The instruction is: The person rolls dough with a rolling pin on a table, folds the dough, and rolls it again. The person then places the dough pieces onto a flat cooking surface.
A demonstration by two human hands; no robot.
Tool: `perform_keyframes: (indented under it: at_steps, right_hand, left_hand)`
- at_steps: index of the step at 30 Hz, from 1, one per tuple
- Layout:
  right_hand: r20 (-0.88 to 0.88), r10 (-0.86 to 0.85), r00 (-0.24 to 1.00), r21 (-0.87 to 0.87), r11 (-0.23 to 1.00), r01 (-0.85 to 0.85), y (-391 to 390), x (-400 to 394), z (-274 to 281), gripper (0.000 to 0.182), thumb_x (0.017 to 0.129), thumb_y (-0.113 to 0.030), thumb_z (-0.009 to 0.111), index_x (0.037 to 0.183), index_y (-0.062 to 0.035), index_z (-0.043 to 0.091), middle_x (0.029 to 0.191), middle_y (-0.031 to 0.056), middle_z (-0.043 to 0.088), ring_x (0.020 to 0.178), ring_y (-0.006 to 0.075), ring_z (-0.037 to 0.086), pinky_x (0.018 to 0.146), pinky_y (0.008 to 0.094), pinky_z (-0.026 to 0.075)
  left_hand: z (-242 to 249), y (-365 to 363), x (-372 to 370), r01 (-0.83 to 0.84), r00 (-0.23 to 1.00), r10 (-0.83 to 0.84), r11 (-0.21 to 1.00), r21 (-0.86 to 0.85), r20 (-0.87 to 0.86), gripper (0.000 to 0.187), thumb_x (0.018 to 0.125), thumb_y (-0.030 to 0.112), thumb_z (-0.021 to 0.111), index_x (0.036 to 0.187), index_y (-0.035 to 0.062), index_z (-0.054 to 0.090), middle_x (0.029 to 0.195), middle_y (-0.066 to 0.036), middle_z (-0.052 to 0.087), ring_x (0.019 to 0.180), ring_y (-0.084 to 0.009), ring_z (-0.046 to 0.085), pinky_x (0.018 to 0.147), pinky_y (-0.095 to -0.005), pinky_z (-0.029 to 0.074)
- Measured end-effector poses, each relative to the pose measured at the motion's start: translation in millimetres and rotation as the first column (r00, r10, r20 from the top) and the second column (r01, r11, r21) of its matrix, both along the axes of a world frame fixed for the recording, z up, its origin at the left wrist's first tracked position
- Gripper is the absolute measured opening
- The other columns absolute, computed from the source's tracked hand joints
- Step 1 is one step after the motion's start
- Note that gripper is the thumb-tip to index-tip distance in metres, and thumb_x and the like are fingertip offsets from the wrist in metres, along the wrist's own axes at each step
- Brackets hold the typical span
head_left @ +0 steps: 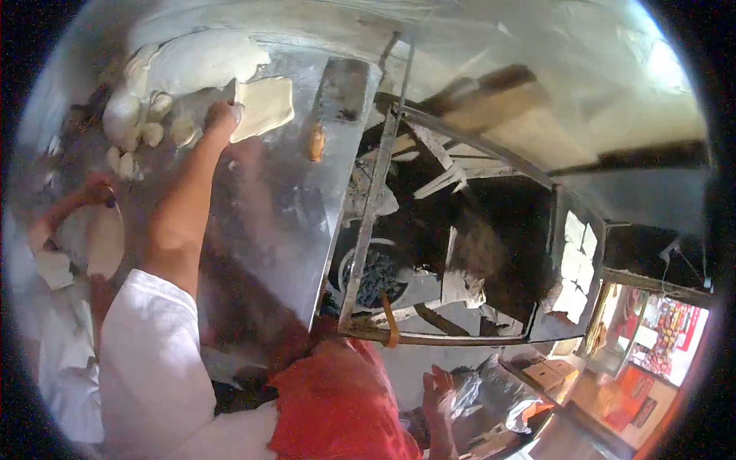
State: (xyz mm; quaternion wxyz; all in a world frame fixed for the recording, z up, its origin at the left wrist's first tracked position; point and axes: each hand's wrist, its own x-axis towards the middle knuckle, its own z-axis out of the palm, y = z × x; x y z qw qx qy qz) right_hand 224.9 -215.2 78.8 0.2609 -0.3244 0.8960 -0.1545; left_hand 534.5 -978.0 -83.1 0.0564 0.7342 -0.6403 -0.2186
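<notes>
My left hand (224,116), at the end of a bare forearm, pinches the left edge of a flat, squarish dough sheet (265,107) over the metal work surface (264,230). A large mass of pale dough (203,61) lies just behind it, with several small dough pieces (152,134) beside it. To the right of the sheet is a short orange-brown object (317,143). Low in the view, right of the red cloth at my body, my right hand (438,389) is raised with its fingers apart and nothing visible in it.
At the left, a co-worker's hand (97,189) holds a tool by a dark handle. Right of the work surface stands a metal frame (376,192) around a dark opening, with a round container (350,264) of dark lumps. Plastic bags (502,391) lie at the lower right.
</notes>
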Motion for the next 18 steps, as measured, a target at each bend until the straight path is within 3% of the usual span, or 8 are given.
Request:
perform_keyframes:
  at_steps: [4,6,8,10,12,14,16,18]
  right_hand:
    - [0.039,0.034,0.999,-0.027,0.999,-0.033,-26.8,-7.0,-7.3,0.025,0.089,-0.009,0.071,0.111,0.0013,0.068,0.105,0.0213,0.072,0.093,0.0397,0.070,0.083,0.0482,0.056]
    - [0.033,0.120,0.992,-0.225,0.968,-0.110,-46.6,-15.7,-28.6,0.028,0.091,-0.012,0.071,0.116,0.0007,0.069,0.107,0.0208,0.071,0.092,0.0357,0.070,0.083,0.0428,0.057]
    - [0.124,0.090,0.988,-0.292,0.955,-0.050,-98.9,-19.2,-27.6,0.029,0.096,-0.016,0.070,0.119,-0.0002,0.069,0.106,0.0176,0.071,0.091,0.0279,0.071,0.083,0.0380,0.056]
    - [0.332,0.011,0.943,-0.312,0.945,0.099,-137.4,-22.3,-39.1,0.035,0.101,-0.023,0.066,0.125,0.0029,0.065,0.112,0.0148,0.071,0.103,0.0214,0.067,0.090,0.0364,0.054]
    - [0.675,-0.004,0.737,-0.366,0.867,0.339,-171.7,-26.1,-48.9,0.050,0.103,-0.036,0.063,0.139,-0.0005,0.058,0.133,0.0142,0.065,0.117,0.0223,0.062,0.099,0.0365,0.050]
    - [0.904,0.026,0.428,-0.279,0.792,0.542,-190.2,-29.1,-26.8,0.065,0.106,-0.053,0.048,0.147,-0.0027,0.050,0.140,0.0136,0.060,0.126,0.0288,0.058,0.107,0.0438,0.045]
    - [0.989,0.130,0.076,-0.145,0.686,0.713,-178.4,-37.1,-3.4,0.076,0.106,-0.064,0.031,0.154,-0.0063,0.041,0.153,0.0105,0.049,0.137,0.0302,0.048,0.112,0.0475,0.042]
    - [0.990,0.128,-0.053,-0.027,0.552,0.834,-135.4,-51.4,34.8,0.078,0.106,-0.065,0.027,0.153,-0.0054,0.041,0.154,0.0089,0.046,0.140,0.0269,0.045,0.112,0.0435,0.043]
  left_hand:
    - [33.4,27.2,-26.8,0.052,0.897,-0.158,0.965,-0.257,-0.413,0.037,0.093,0.029,0.064,0.120,0.0037,0.060,0.102,-0.011,0.069,0.096,-0.0243,0.064,0.087,-0.0441,0.051]
    - [90.8,60.5,-52.4,0.067,0.492,-0.077,0.996,-0.050,-0.867,0.030,0.094,0.024,0.061,0.118,0.0062,0.057,0.104,-0.006,0.066,0.092,-0.0224,0.060,0.084,-0.0435,0.049]
    - [149.2,115.1,-87.9,0.046,0.402,-0.053,0.998,-0.038,-0.914,0.040,0.095,0.021,0.061,0.132,0.0074,0.053,0.122,-0.007,0.065,0.107,-0.0222,0.062,0.094,-0.0422,0.050]
    - [203.0,175.5,-118.5,0.218,0.147,0.133,0.962,0.163,-0.980,0.051,0.095,0.017,0.059,0.144,0.0083,0.047,0.138,-0.010,0.059,0.123,-0.0229,0.060,0.105,-0.0413,0.048]
    - [237.2,231.3,-137.8,0.549,0.047,0.219,0.810,0.208,-0.975,0.061,0.094,0.012,0.058,0.152,0.0077,0.040,0.145,-0.012,0.055,0.132,-0.0257,0.056,0.112,-0.0435,0.046]
    - [246.7,300.1,-161.5,0.579,0.060,0.375,0.742,0.338,-0.925,0.064,0.092,0.009,0.058,0.153,0.0082,0.039,0.145,-0.013,0.056,0.132,-0.0278,0.056,0.111,-0.0472,0.047]
    - [250.6,371.7,-191.3,0.672,-0.020,0.496,0.650,0.356,-0.868,0.067,0.090,0.007,0.057,0.154,0.0088,0.038,0.144,-0.013,0.057,0.132,-0.0283,0.056,0.111,-0.0490,0.048]
    - [239.7,437.5,-214.5,0.720,0.057,0.624,0.515,0.465,-0.779,0.069,0.089,0.006,0.056,0.154,0.0095,0.038,0.144,-0.012,0.056,0.131,-0.0281,0.057,0.111,-0.0473,0.049]
